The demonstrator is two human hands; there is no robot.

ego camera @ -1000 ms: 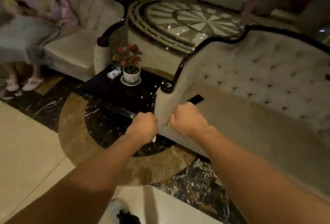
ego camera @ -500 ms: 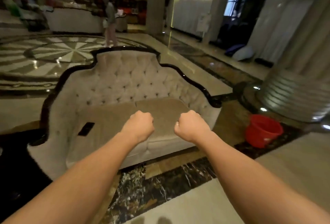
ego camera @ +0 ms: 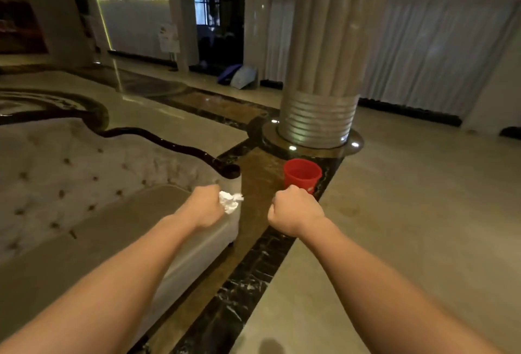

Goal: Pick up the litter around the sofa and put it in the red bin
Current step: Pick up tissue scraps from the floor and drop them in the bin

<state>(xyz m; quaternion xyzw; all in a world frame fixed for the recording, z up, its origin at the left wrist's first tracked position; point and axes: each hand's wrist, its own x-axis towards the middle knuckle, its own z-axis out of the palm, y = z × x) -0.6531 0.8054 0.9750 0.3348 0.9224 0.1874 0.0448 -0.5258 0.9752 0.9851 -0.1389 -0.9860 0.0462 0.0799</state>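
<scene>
Left hand (ego camera: 207,207) is clamping fingers on crumpled tissue (ego camera: 229,202); right hand (ego camera: 293,211) is fisted, contents hidden. Advise carrying directly above red bin (ego camera: 301,175) before releasing.

The sofa (ego camera: 84,184) is matt, button-tufted cloth in pale grey, edged with a glossy dark trim that looks like lacquered wood. Crumpled white paper (ego camera: 229,202) shows rough and creased in the closed left hand (ego camera: 207,207), while the red bin (ego camera: 301,174) looks like smooth plastic. The floor (ego camera: 408,212) is polished stone with veined dark bands, and the fluted column (ego camera: 324,57) has a ribbed, metallic-looking base.
</scene>
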